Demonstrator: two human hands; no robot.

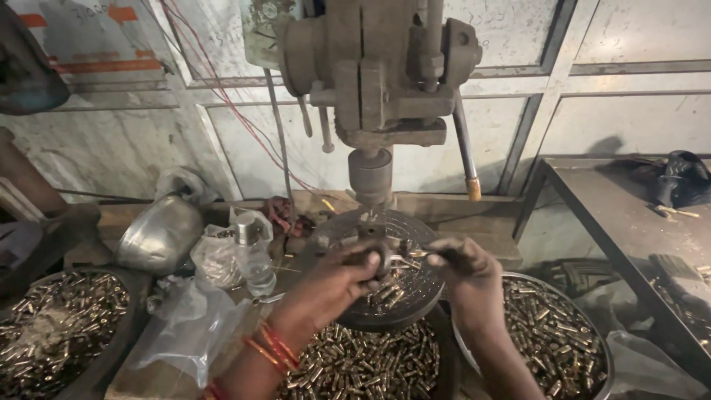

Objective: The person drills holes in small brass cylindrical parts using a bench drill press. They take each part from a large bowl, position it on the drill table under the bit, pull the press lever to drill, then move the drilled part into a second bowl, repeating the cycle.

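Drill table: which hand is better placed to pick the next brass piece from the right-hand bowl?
Probably the right hand: it hovers beside the right bowl, while the left hand grips the small metal part.

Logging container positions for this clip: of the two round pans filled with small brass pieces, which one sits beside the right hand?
The pan at the right, its rim just beside the right hand; the other pan sits far left, beyond the plastic bags.

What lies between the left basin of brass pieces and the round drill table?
In the head view, crumpled clear plastic bags and a small clear bottle lie between the left basin and the drill table.
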